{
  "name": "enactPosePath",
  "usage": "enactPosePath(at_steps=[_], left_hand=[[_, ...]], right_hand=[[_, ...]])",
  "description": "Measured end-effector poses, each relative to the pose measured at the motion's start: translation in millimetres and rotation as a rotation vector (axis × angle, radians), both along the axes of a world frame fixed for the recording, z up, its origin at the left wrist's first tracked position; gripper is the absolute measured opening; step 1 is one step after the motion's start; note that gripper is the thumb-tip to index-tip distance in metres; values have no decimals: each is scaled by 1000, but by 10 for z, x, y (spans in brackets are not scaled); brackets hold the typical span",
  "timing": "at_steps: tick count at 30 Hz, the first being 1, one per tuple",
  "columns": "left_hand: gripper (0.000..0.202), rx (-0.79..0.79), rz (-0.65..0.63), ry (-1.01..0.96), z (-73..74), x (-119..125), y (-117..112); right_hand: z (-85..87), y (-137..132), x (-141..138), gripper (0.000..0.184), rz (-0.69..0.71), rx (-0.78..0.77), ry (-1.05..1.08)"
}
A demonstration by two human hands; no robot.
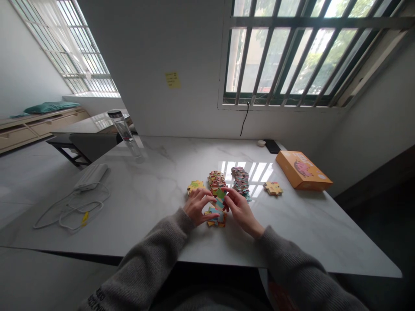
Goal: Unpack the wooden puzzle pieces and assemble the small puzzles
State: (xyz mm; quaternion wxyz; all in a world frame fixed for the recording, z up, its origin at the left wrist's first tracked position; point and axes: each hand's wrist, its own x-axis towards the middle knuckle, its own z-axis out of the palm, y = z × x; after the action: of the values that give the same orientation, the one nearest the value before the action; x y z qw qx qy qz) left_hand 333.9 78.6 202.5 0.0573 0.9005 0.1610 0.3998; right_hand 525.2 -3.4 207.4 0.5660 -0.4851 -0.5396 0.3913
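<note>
2 barred windows point(256, 60) | shaded wall point(194, 112) | pale floor point(22, 181) | marbled table point(168, 162) | daylight reflections point(258, 172)

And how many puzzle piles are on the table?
5: a near pile between your left hand and right hand, a yellow pile beyond the left, a reddish stack right of that, a pinkish stack beside it, a small pile toward the orange box. Hands may hide more.

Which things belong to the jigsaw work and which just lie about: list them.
Part of the job:
jigsaw pieces being handled
two rows of stacked pieces
small yellow piles
orange box, probably

Lying about:
clear bottle
cabled white device
phone-like black slab
small white object
sticky note
</note>
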Motion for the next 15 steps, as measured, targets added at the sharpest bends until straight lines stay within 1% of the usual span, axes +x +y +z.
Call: enactPosePath(at_steps=[2,5,7,9,12,15], left_hand=[[39,-43,-15,11,15,-6,-24],[45,-125,-70,31,45,-25,-51],[48,-155,-119,65,65,-36,-67],[48,-181,-142,96,84,-44,-85],[44,-213,-137,117,111,-61,-97],[41,-203,-85,78,130,-102,-34]], right_hand=[[-8,6,20,39,4,-9,-50],[-28,-3,33,44,49,-3,-112],[-44,-10,28,48,75,1,-117],[-51,-14,19,50,106,-7,-107],[-29,-22,11,54,145,-5,-83],[20,-39,20,56,114,30,-59]])
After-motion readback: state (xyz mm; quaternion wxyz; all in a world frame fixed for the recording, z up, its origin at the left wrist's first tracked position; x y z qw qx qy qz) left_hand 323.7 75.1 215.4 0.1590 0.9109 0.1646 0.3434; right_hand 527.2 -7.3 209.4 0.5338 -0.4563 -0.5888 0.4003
